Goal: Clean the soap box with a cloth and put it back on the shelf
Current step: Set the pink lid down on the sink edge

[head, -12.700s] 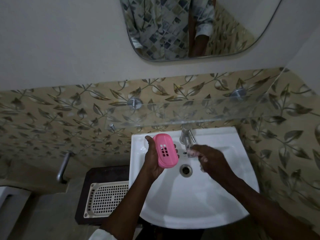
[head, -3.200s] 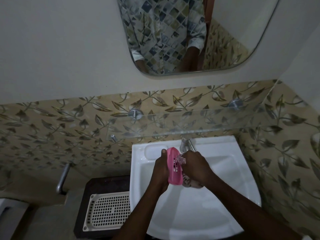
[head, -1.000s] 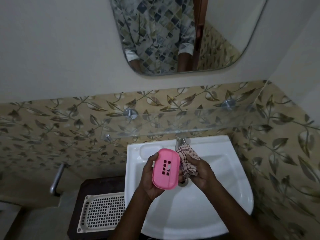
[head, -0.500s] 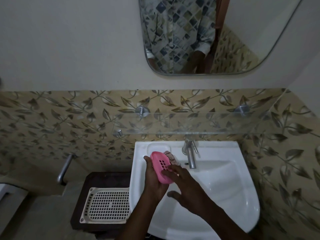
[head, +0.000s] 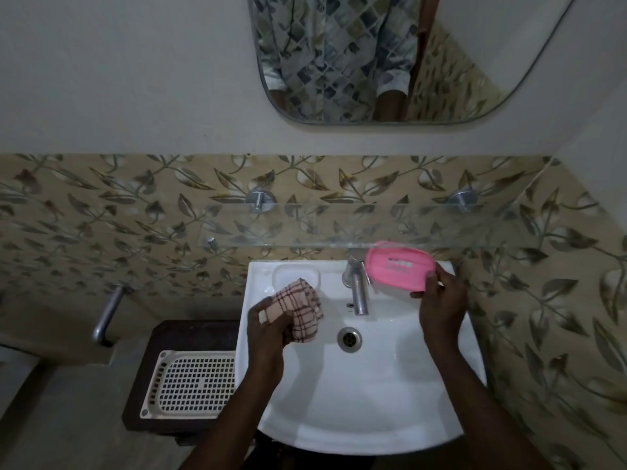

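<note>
My right hand (head: 441,300) grips the pink soap box (head: 398,268) by its near edge and holds it to the right of the tap, just below the front edge of the glass shelf (head: 373,228). The box lies roughly level, its slotted face towards me. My left hand (head: 268,327) holds a crumpled pink checked cloth (head: 302,310) over the left part of the white basin (head: 356,401). The two hands are well apart.
A chrome tap (head: 358,290) stands at the back of the basin, the drain (head: 349,339) below it. A moulded soap recess (head: 295,274) sits at the basin's back left. A dark stool with a white perforated tray (head: 190,385) stands left. A mirror (head: 390,56) hangs above.
The soap box has passed from my left hand to my right hand and moved right and up towards the shelf. The cloth is now in my left hand.
</note>
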`<action>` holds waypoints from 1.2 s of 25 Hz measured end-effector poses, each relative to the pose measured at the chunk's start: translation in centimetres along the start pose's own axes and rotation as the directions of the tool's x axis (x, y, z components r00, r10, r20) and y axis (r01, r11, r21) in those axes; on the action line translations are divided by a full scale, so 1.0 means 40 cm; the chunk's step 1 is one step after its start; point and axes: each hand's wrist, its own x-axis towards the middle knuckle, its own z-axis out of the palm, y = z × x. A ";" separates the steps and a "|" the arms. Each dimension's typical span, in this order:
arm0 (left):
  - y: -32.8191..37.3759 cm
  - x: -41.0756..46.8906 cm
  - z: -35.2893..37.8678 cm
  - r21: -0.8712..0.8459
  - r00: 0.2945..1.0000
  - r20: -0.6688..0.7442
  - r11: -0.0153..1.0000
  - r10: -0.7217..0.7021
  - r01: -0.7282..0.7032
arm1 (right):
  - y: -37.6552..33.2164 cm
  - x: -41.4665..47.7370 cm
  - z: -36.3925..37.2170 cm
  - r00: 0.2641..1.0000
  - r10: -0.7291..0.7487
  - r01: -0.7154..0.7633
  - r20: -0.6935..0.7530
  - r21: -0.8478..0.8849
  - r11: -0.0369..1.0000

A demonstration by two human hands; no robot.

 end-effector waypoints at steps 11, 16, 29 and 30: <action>-0.028 0.047 -0.025 0.163 0.998 0.024 0.985 -0.061 0.057 | 0.191 0.195 0.112 0.904 0.194 0.122 0.382 -0.663 0.739; -0.040 0.040 -0.019 0.187 0.999 -0.020 0.981 -0.040 0.043 | 0.212 0.179 0.139 0.957 0.163 0.079 0.239 -0.758 0.648; -0.005 -0.001 0.022 0.106 0.993 0.118 0.994 0.014 -0.026 | 0.041 -0.021 0.029 0.972 0.018 -0.048 0.234 0.125 0.991; 0.003 -0.003 0.021 0.084 0.987 0.162 0.996 -0.001 -0.013 | -0.001 -0.088 0.028 0.927 -0.016 -0.077 0.376 0.231 0.970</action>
